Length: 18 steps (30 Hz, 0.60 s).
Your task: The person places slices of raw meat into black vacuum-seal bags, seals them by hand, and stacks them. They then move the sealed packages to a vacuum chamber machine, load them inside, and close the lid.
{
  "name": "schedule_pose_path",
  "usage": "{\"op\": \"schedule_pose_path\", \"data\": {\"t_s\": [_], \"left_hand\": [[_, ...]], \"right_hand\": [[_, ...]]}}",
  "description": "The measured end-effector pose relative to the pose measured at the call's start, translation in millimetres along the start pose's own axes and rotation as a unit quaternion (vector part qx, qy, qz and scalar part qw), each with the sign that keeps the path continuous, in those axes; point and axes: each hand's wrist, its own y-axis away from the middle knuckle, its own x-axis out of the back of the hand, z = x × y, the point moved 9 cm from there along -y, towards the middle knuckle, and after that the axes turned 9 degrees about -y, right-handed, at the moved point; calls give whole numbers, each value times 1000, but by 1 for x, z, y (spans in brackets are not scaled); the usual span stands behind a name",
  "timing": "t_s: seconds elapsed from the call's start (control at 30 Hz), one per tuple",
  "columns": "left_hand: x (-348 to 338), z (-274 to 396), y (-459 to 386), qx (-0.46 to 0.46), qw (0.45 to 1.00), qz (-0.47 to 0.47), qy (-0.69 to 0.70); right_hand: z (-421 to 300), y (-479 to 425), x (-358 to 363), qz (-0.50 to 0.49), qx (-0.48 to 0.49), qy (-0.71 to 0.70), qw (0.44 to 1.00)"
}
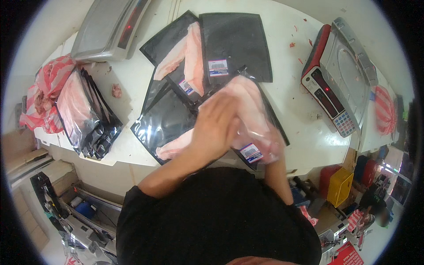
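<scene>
A clear-fronted plastic bag of pale, fatty pork (250,101) is in front of me, tilted above several black-backed bags. My left hand (213,119) lies across its left side, fingers stretched over the meat and slightly blurred. My right hand (276,140) holds the lower right of the bag, mostly hidden behind the plastic. The bag bears a printed label (250,153). Beyond my hands, two long pork strips (193,59) lie on black packaging, next to a flat black bag (235,39) with a label. Another pork strip (175,144) shows beside my left forearm.
A stack of packed meat (79,106) stands at the left by a red-and-white striped bag (54,79). One weighing scale (102,29) is at the back left, another scale (331,96) at the right. Meat scraps (292,44) dot the white table (281,23).
</scene>
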Motion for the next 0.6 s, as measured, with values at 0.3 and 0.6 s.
{"op": "schedule_pose_path", "data": {"t_s": [0.3,0.6], "left_hand": [[-13,-30,13,40,991,-25,-126],[-20,-20,4,-2,989,-37,-140]], "right_hand": [[5,35,11,87,51,-13,995],[-6,21,-18,56,-21,-151,987]]}}
